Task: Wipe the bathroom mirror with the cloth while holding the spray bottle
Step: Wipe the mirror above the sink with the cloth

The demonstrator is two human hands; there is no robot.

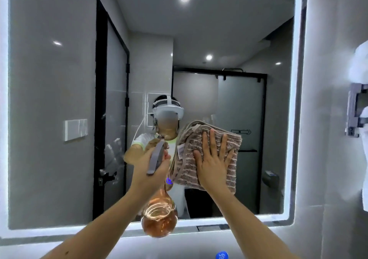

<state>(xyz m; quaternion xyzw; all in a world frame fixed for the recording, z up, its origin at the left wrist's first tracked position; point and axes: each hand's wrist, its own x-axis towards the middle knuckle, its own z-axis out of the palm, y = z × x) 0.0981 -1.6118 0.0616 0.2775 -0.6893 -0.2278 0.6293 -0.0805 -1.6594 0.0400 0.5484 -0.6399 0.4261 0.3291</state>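
Note:
A large wall mirror (59, 99) with a lit white border fills the view. My right hand (214, 165) lies flat with fingers spread, pressing a brown striped cloth (225, 139) against the glass right of centre. My left hand (148, 171) is closed around the neck of a spray bottle (159, 217) with an amber rounded body and a grey trigger head (156, 157), held upright just left of the cloth and in front of the mirror. The bottle's lower body hangs over the mirror's bottom edge.
White towels (361, 63) hang on a grey metal rack (354, 111) on the wall right of the mirror. A blue bottle cap (221, 255) shows at the bottom edge. The mirror reflects a person with a headset, a black-framed door and a shower screen.

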